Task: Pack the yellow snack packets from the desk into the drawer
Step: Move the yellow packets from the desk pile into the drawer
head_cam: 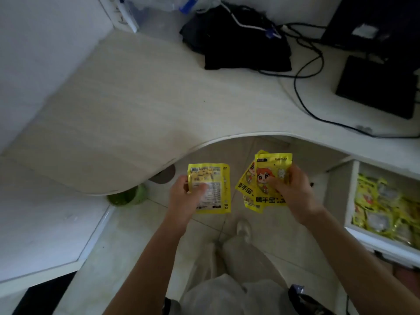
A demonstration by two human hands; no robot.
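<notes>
My left hand (185,196) grips a yellow snack packet (212,187) with its printed back facing up, held over the floor just off the desk's curved edge. A small fan of yellow packets (261,178) with a cartoon face on the front is held in my right hand (293,192). At the right edge an open white drawer (351,201) holds several more yellow packets (386,205). The pale desk top (127,105) shows no loose packets.
A black bag (241,46) with a white cable lies at the back of the desk. Black cords (304,92) run to a black monitor base (377,87) at the right. A green bin (129,194) stands under the desk. My legs and one shoe (244,228) are below.
</notes>
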